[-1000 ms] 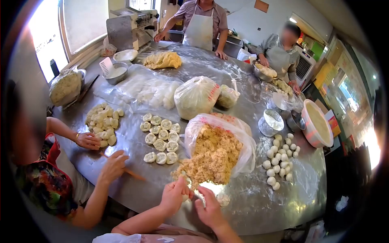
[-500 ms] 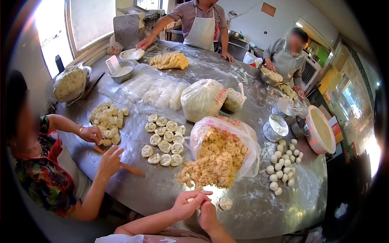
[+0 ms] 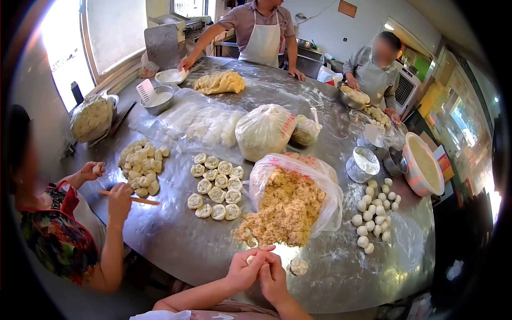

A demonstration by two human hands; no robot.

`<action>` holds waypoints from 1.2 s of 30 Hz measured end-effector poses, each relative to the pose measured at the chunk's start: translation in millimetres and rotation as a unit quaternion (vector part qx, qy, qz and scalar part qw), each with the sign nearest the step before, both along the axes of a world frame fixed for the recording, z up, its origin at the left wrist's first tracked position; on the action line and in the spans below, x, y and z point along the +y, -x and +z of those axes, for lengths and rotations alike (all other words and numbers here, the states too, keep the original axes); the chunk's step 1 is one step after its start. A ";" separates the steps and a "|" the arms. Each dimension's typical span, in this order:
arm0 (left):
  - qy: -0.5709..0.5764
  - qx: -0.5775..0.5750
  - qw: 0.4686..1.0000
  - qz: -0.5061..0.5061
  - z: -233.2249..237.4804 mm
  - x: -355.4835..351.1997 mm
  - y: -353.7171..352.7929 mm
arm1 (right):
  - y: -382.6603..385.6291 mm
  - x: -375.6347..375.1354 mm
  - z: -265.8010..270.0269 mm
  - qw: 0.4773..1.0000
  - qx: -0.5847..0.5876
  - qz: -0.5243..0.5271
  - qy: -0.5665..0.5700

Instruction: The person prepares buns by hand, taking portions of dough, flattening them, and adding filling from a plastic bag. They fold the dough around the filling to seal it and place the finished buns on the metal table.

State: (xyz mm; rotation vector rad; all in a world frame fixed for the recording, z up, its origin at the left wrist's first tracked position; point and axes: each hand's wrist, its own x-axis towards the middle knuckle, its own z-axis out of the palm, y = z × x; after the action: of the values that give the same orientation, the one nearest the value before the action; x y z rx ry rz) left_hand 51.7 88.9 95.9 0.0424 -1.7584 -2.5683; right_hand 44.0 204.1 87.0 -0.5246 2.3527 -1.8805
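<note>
My left hand is closed around a small piece of dough, whose pale edge shows between the fingers. Pressed against it, my right hand has its fingers closed on the same dough, most of which the hands cover. Just beyond them, crumbly brown filling spills from an open plastic bag onto the metal table. One pleated bun sits right of my hands. Farther left, several pleated buns stand in rows.
Round dough balls lie to the right, near a metal flour container and a large basin. A co-worker at left holds a rolling stick beside dough pieces. Tied bags stand mid-table. Two more people work at the far side.
My hands have drawn closer together, with the right fingers now up against the left. The co-worker at left has pulled back from the dough pieces, lifting one piece and the rolling stick.
</note>
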 end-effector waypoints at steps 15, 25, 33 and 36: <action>-0.145 -0.028 0.988 0.034 21.7 1.3 -7.0 | 1.9 13.7 7.7 0.955 -0.241 0.070 0.156; -0.038 -0.004 0.999 0.008 11.0 1.8 -5.9 | 1.7 8.7 9.2 0.992 -0.090 0.043 0.076; 0.075 0.011 0.997 -0.013 -5.2 6.1 1.0 | -2.0 12.8 -10.6 0.981 -0.128 0.073 0.124; 0.021 -0.044 0.999 -0.008 -20.2 10.5 -5.7 | 2.7 26.1 2.7 0.969 -0.212 0.077 0.102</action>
State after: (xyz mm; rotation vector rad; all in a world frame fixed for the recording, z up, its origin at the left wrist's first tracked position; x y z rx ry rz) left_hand 57.4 99.4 75.7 0.1426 -1.8492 -2.5767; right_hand 41.3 230.3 89.7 -0.2737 1.8126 -1.9407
